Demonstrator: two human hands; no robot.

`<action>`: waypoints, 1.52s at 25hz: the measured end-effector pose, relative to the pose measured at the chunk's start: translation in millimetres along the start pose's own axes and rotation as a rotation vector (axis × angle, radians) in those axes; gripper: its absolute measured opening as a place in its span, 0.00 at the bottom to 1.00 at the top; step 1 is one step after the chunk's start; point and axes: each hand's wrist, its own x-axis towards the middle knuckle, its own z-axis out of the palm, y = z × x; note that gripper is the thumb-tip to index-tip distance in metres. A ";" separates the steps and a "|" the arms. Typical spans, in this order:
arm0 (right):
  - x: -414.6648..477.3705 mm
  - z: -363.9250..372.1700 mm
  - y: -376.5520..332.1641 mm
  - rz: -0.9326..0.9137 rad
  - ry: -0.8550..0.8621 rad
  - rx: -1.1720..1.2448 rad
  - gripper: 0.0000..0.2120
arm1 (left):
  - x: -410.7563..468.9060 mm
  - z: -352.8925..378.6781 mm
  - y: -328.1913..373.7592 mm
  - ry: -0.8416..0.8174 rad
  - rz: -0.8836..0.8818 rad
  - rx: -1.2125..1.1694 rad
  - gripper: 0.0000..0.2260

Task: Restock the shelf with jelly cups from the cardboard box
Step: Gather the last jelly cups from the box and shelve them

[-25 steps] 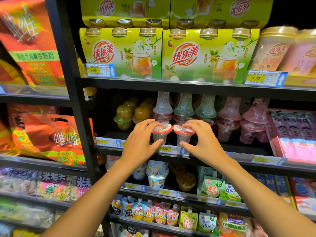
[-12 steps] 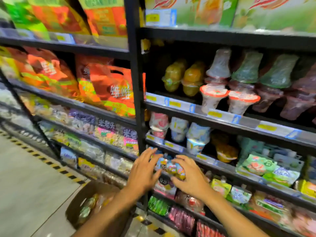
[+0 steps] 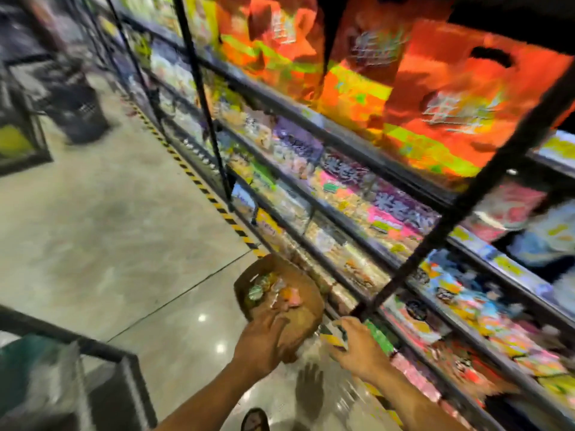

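Two hands, both empty with fingers spread: the left hand (image 3: 264,340) lies over the near edge of the one cardboard box (image 3: 308,295) on the floor, contact too blurred to tell; the right hand (image 3: 357,349) hangs just right of it, near the shelf (image 3: 441,231). Jelly cups (image 3: 267,293) lie inside the box, just beyond the left fingertips, too blurred to count.

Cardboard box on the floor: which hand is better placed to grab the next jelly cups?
Likely left. The left hand reaches over the cardboard box, fingers extended toward the jelly cups inside; the right hand is beside the box, near the black shelf post.
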 end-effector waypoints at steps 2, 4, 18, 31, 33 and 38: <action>35.4 23.1 -35.1 -0.039 -0.030 -0.012 0.32 | -1.3 -7.1 -44.9 0.001 -0.049 0.014 0.31; 63.4 32.0 -68.9 -0.057 -0.041 -0.024 0.34 | 1.2 -18.7 -75.5 -0.011 -0.095 0.009 0.30; 228.1 63.8 -87.3 -0.036 -0.086 0.118 0.31 | 118.0 -0.7 -173.4 -0.096 -0.217 -0.019 0.28; 427.3 243.2 50.6 0.106 -0.125 0.073 0.28 | 315.8 223.2 -312.5 -0.332 -0.130 0.149 0.33; 454.2 279.5 76.4 0.101 -0.161 0.107 0.29 | 348.6 267.8 -332.0 -0.383 -0.144 0.219 0.35; 519.1 347.3 135.0 0.044 -0.132 0.063 0.27 | 428.9 398.4 -384.2 -0.482 -0.195 0.335 0.32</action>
